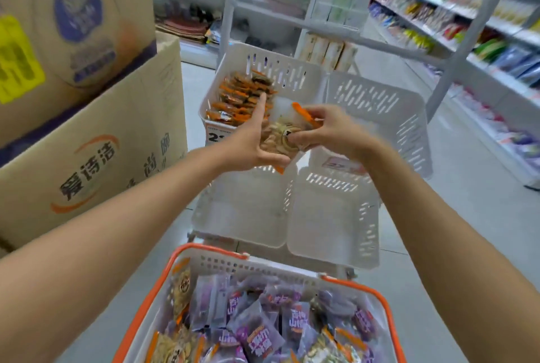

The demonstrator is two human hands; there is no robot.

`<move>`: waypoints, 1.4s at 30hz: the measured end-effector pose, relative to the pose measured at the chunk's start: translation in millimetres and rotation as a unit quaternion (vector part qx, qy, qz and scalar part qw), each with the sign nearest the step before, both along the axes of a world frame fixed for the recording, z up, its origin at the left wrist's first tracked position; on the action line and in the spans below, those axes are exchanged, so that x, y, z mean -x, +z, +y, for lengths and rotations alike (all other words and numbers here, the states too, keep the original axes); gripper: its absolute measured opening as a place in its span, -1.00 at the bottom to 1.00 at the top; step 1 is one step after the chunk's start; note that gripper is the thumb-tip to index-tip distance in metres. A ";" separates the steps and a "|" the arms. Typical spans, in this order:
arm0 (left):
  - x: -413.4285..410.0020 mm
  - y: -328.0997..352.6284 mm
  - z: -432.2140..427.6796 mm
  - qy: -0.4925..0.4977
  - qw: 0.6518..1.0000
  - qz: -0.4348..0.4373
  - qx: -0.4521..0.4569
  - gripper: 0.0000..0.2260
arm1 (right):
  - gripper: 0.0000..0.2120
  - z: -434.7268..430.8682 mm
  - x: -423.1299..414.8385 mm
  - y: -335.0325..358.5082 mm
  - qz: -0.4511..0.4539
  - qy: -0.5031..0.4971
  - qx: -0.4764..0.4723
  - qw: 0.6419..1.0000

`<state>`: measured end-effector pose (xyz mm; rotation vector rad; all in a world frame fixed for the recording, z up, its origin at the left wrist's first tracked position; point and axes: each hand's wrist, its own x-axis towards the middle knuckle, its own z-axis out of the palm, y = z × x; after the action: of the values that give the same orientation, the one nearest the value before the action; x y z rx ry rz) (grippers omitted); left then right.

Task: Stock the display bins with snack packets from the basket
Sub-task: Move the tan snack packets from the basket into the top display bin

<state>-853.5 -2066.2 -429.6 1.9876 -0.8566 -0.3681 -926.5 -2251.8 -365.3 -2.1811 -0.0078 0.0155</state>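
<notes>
Together, both hands' fingers (pixel 304 137) clamp a snack packet (pixel 282 136); beside them, a carton (pixel 96 140) reads "爱诗洁".

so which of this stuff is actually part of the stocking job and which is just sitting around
Part of the job:
- orange-rimmed basket of snack packets
- orange-edged packet held by left hand and right hand
- white display bins; the far-left bin already holds orange packets

Just lying about:
- cardboard boxes on the left
- stocked shelves on the right
</notes>
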 end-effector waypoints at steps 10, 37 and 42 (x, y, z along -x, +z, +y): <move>-112.2 -20.4 -18.5 0.028 0.943 -0.193 -0.270 0.13 | -0.62 -41.8 -133.5 -33.2 -0.124 -0.085 0.357 0.922; -120.1 -41.3 -14.0 0.046 0.941 -0.223 -0.251 0.18 | -0.57 -41.4 -152.0 -63.5 0.027 -0.020 0.175 0.984; -120.8 -43.8 -14.1 0.050 0.945 -0.222 -0.233 0.19 | -0.88 -40.6 -146.9 -70.7 -0.069 -0.057 0.231 0.969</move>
<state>-732.7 -2080.4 -473.4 2.6054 -1.0049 -0.0559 -779.6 -2292.5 -436.0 -2.6406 0.0469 -0.2211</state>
